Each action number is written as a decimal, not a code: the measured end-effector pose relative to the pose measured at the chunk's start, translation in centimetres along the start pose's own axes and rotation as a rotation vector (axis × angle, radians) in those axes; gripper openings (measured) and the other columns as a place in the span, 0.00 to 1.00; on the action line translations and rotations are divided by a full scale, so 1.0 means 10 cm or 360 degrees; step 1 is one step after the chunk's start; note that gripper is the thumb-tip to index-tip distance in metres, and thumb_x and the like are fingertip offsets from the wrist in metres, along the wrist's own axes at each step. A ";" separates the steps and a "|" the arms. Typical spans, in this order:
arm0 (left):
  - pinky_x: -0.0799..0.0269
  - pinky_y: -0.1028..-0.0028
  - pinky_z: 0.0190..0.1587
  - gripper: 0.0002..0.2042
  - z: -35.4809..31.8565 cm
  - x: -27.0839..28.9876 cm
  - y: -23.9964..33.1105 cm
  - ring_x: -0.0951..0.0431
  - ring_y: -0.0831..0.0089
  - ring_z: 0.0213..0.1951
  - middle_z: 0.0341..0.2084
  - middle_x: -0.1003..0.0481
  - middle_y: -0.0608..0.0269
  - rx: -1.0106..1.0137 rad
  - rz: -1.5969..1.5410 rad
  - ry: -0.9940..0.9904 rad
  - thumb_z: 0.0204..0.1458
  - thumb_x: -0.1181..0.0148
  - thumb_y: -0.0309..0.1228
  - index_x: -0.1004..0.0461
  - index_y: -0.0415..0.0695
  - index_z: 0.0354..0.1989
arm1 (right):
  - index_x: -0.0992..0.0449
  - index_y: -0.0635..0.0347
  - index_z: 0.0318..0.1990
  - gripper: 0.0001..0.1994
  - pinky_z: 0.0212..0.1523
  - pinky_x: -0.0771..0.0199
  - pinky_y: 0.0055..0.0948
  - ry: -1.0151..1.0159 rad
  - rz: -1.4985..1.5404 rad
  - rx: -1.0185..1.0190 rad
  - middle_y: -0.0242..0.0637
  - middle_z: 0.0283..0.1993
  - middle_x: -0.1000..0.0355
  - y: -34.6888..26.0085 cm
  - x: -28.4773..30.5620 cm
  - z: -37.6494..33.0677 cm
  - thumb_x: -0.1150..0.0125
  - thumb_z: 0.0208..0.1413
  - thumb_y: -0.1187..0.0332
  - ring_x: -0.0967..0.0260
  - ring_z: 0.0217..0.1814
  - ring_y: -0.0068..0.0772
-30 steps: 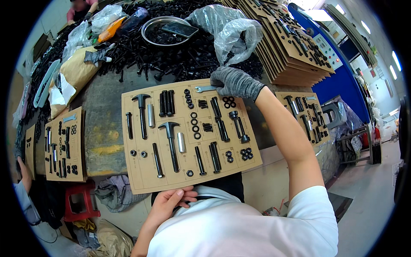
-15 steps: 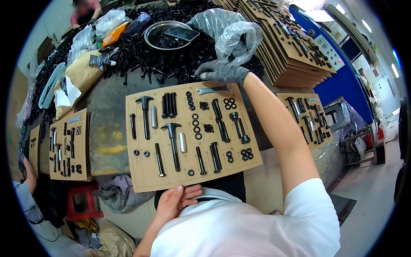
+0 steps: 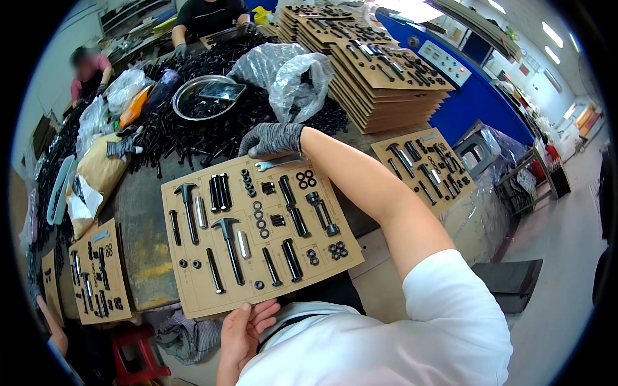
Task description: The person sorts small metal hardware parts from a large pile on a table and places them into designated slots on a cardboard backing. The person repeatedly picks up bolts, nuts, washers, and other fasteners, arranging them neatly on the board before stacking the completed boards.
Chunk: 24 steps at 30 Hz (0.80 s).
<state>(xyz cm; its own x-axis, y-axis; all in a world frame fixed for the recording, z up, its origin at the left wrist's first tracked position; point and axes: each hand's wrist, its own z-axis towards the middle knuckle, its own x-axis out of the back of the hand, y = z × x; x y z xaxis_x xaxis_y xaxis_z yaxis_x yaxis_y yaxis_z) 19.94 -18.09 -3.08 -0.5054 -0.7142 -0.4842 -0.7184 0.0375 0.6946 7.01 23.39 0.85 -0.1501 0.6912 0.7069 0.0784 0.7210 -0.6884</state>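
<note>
A brown cardboard panel [image 3: 195,291] lies tilted in front of me, fitted with rows of black hardware. On it are two T-headed black bolts [image 3: 230,251], long bolts [image 3: 215,271], silver sleeves [image 3: 243,244], rings and nuts, and an open-ended wrench [image 3: 278,163] by the far edge. My right hand [image 3: 273,139], in a grey knit glove, is closed over that far edge beside the wrench. At the near edge my bare left hand [image 3: 241,334] has its thumb against the rim, fingers curled close to it. Part of its grip is hidden.
Similar filled panels lie at left [image 3: 101,273] and right [image 3: 425,168]. A tall panel stack [image 3: 386,96] stands at back right. Behind are heaped black bolts, a metal bowl [image 3: 187,112], plastic bags [image 3: 280,77] and two people. A red stool [image 3: 138,354] is below left.
The view has swung rightward and up, so the panel and both hands sit lower and farther left in the picture. Another person in black now shows at the back. Both hands stay at the panel.
</note>
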 end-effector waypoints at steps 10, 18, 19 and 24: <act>0.18 0.68 0.40 0.20 -0.16 0.12 0.41 0.17 0.56 0.45 0.43 0.21 0.41 -0.0159 0.0262 -0.0096 0.68 0.55 0.38 0.29 0.29 0.52 | 0.19 0.59 0.49 0.14 0.58 0.30 0.35 0.0399 0.0011 -0.0140 0.43 0.49 0.21 -0.04 0.16 -1.10 0.39 0.55 0.69 0.26 0.53 0.38; 0.19 0.71 0.41 0.15 -0.01 -0.15 0.86 0.17 0.64 0.41 0.40 0.20 0.49 -0.0119 0.0584 -0.0353 0.65 0.48 0.34 0.26 0.32 0.48 | 0.21 0.63 0.52 0.16 0.56 0.29 0.31 0.0705 0.0350 -0.0562 0.41 0.49 0.22 -0.25 0.11 -2.54 0.43 0.58 0.70 0.27 0.50 0.33; 0.20 0.72 0.41 0.14 0.03 -0.21 0.91 0.17 0.66 0.40 0.40 0.20 0.51 -0.0119 0.0649 -0.0387 0.63 0.46 0.33 0.26 0.33 0.47 | 0.21 0.63 0.52 0.16 0.56 0.29 0.31 0.0821 0.0409 -0.0564 0.40 0.50 0.23 -0.14 0.07 -2.71 0.42 0.58 0.70 0.28 0.51 0.32; 0.24 0.74 0.45 0.12 0.43 -0.65 1.04 0.20 0.73 0.40 0.38 0.20 0.58 -0.0127 0.0954 -0.0678 0.56 0.36 0.28 0.25 0.36 0.45 | 0.23 0.65 0.55 0.18 0.58 0.29 0.30 0.1269 0.0613 -0.0918 0.43 0.51 0.23 -0.09 -0.14 -3.62 0.39 0.56 0.73 0.28 0.53 0.34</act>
<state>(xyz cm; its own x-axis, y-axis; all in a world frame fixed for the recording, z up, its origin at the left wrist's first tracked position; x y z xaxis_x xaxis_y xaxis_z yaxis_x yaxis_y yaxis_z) 13.71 -10.03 5.02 -0.9536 -0.2533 -0.1627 -0.2319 0.2735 0.9335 42.80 23.51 6.30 0.6591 0.5588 0.5033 0.4709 0.2151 -0.8556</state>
